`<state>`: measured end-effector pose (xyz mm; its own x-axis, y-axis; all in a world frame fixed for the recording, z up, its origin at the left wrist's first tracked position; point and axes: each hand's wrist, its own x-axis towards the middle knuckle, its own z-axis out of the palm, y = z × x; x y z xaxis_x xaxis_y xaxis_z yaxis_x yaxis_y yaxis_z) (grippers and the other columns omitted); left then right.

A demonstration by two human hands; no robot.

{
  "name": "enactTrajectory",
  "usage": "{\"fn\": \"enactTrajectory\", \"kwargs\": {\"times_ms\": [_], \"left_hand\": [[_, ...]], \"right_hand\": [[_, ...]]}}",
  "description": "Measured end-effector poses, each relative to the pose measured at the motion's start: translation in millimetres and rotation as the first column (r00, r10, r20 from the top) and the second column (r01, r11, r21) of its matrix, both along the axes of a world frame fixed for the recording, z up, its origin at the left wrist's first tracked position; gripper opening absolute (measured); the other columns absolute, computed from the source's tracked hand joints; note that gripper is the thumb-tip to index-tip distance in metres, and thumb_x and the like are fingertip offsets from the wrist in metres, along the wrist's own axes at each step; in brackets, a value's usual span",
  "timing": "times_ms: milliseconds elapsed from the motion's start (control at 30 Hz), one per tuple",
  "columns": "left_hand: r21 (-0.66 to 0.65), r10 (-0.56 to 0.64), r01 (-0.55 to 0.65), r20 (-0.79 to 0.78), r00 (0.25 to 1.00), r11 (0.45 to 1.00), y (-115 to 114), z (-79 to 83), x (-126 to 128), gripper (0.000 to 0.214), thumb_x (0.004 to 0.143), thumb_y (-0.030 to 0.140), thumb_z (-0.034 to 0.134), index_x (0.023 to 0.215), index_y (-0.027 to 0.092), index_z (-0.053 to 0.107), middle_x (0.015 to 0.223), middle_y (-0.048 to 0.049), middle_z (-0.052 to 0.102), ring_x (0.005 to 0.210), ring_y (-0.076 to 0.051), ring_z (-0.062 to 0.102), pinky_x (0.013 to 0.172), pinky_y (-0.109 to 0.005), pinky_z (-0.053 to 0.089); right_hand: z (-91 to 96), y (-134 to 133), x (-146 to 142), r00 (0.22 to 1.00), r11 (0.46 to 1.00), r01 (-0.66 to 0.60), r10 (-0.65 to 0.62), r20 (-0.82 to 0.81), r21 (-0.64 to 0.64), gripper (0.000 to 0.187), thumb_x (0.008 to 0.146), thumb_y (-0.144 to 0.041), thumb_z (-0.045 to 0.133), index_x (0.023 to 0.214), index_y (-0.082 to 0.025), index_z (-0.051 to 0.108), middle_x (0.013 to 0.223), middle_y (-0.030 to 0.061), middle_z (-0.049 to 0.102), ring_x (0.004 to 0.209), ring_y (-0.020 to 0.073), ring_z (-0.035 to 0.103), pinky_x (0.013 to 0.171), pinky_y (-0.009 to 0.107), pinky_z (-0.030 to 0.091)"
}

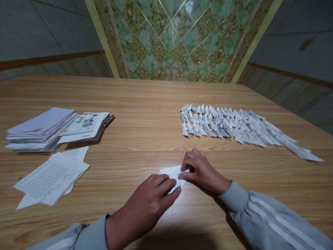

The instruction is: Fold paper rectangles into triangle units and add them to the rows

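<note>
A small folded sheet of white paper [170, 169] lies on the table between my hands, partly covered by fingers. My left hand [149, 201] rests over its near left part, fingers pressing it down and thumb along the lower edge. At the right end, my right hand [200, 170] pinches a folded flap between thumb and curled fingers. Some of the creases are hidden under both hands.
Rows of folded paper pieces [221, 121] stand on the wooden table [145, 104] at the right. At the left are a stack of papers [39, 128], a printed booklet [85, 126] leaning against it, and loose printed sheets [53, 177]. A tiled wall [171, 41] rises behind.
</note>
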<state>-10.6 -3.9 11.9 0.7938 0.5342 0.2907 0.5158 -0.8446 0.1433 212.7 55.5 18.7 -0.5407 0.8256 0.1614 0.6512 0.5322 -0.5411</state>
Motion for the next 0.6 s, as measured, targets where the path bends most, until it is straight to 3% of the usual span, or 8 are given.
{"fn": "enactTrajectory", "kwargs": {"times_ms": [133, 333, 600], "left_hand": [[0.024, -0.019, 0.018, 0.021, 1.0, 1.0, 1.5, -1.1, -0.4, 0.024, 0.101, 0.019, 0.043, 0.118, 0.018, 0.061, 0.105, -0.0097, 0.068, 0.09, -0.024, 0.059, 0.074, -0.039, 0.049], [0.075, 0.001, -0.005, 0.062, 0.998, 0.997, 0.2, -4.7, 0.8, 0.025, 0.101, 0.018, 0.041, 0.113, 0.018, 0.063, 0.101, -0.0091, 0.069, 0.09, -0.023, 0.06, 0.075, -0.038, 0.052], [0.006, 0.056, -0.056, 0.038, 0.998, 0.998, -3.0, -7.9, 3.2, 0.028, 0.098, 0.013, 0.045, 0.124, 0.015, 0.057, 0.099, -0.0087, 0.07, 0.089, -0.024, 0.061, 0.075, -0.038, 0.051]], "right_hand": [[1.0, -1.7, 0.3, 0.998, 0.998, -0.052, 0.054, -0.034, 0.039, 0.019, 0.077, -0.029, 0.083, 0.075, -0.019, 0.067, 0.079, -0.0022, 0.062, 0.088, 0.0177, 0.052, 0.082, 0.034, 0.028], [-5.3, -3.7, -2.2, 1.0, 1.0, -0.004, 0.004, 0.013, 0.028, 0.019, 0.077, -0.026, 0.083, 0.076, -0.02, 0.065, 0.077, -0.0036, 0.061, 0.086, 0.0167, 0.052, 0.081, 0.032, 0.028], [0.0, -4.5, -2.5, 1.0, 1.0, -0.015, 0.015, 0.02, 0.004, 0.018, 0.079, -0.024, 0.082, 0.076, -0.019, 0.064, 0.077, -0.0029, 0.061, 0.086, 0.0176, 0.052, 0.082, 0.034, 0.027]]}}
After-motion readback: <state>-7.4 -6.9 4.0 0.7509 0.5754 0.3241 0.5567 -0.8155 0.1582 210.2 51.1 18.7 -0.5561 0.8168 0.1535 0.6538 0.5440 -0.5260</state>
